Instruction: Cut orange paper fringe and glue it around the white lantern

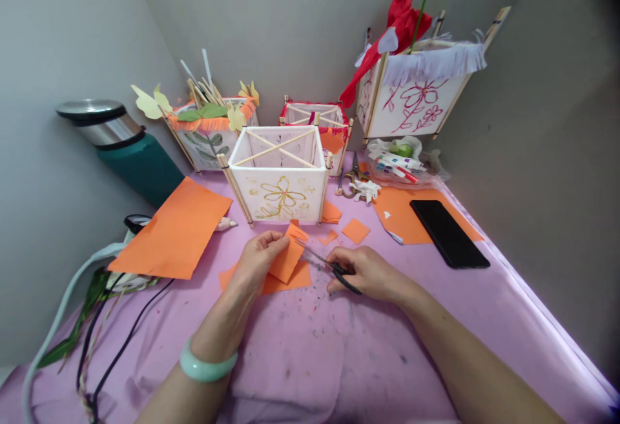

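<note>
My left hand [256, 259] pinches a small piece of orange paper [287, 262] between thumb and fingers. Slits show along the paper's upper end. In my right hand [371, 272] is a pair of scissors [341, 273] with black handles, its blades pointing left and meeting the paper's edge near the slits. More orange paper [300, 277] lies flat beneath on the cloth. Just beyond my hands stands a white lantern-like box [281, 195] with stick corners and a yellow flower drawing. Small orange scraps [356, 231] lie to its right.
A large orange sheet [177, 233] and a teal bottle [140, 159] stand left, near cables [92, 346]. To the right, a black phone [449, 233] rests on orange paper. Behind are other decorated boxes [416, 98], a second pair of scissors [356, 175] and a tray of markers [402, 166].
</note>
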`<state>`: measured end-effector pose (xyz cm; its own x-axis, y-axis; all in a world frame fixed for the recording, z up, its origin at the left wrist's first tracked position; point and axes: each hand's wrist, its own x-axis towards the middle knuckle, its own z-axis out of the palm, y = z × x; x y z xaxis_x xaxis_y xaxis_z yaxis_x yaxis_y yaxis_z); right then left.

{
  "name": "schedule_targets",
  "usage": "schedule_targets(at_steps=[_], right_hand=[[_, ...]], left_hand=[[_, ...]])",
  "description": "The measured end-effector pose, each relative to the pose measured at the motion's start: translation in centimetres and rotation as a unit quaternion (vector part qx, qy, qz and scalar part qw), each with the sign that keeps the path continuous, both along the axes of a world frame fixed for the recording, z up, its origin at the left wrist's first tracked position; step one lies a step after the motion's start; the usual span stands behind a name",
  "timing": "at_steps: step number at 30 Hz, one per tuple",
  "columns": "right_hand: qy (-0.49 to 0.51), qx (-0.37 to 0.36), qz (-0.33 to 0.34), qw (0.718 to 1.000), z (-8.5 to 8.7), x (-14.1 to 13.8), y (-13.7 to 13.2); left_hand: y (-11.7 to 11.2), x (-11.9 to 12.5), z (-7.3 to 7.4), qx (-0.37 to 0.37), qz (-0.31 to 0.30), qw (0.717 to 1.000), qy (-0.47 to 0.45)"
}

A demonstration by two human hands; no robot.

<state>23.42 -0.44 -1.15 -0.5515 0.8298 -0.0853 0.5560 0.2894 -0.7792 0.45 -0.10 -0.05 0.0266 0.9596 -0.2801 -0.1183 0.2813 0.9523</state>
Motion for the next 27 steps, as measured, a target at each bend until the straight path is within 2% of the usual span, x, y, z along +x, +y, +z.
schedule_targets(at_steps=[6, 12, 27], right_hand=[[-0.005, 0.001, 0.000, 1.000, 0.22, -0.13, -0.09], [-0.003, 0.006, -0.003, 1.000, 0.23, -0.25, -0.13], [-0.009, 0.016, -0.009, 1.000, -0.02, -0.31, -0.16]], left_hand=[[-0.03, 0.26, 0.37, 0.003, 0.005, 1.000, 0.009], [-0.04, 0.47, 0.06, 0.015, -0.028, 0.999, 0.007], [-0.02, 0.37, -0.21, 0.008, -0.039, 0.999, -0.014]])
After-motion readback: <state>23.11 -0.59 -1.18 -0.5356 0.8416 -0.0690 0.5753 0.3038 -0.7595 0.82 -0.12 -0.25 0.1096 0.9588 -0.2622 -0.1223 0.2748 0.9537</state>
